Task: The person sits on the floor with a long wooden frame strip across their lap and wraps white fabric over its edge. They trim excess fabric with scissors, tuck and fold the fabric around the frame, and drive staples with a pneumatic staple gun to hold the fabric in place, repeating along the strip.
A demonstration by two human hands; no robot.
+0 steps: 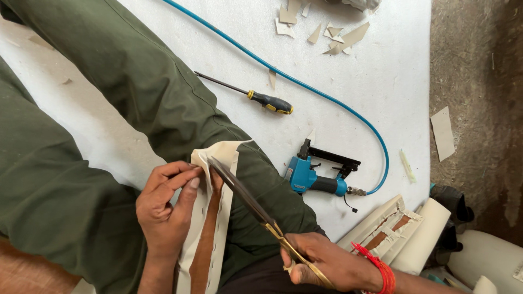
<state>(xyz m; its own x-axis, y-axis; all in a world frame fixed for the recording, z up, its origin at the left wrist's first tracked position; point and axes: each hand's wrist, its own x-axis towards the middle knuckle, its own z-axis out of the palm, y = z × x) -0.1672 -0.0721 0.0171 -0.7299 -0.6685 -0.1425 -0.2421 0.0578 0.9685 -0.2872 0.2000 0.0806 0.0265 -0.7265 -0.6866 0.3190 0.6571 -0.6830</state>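
Nearest me, my right hand (321, 264) is closed around the scissors (256, 209), blades pointing far-left onto the cream strip (210, 228) draped over my knee; my left hand (166, 207) pinches the strip's far end; further right lie a blue stapler (318, 174), then a screwdriver (261, 99)

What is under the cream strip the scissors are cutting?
The cream strip lies over a leg in green trousers. The left hand pinches its top edge. What lies beneath its lower end is hidden.
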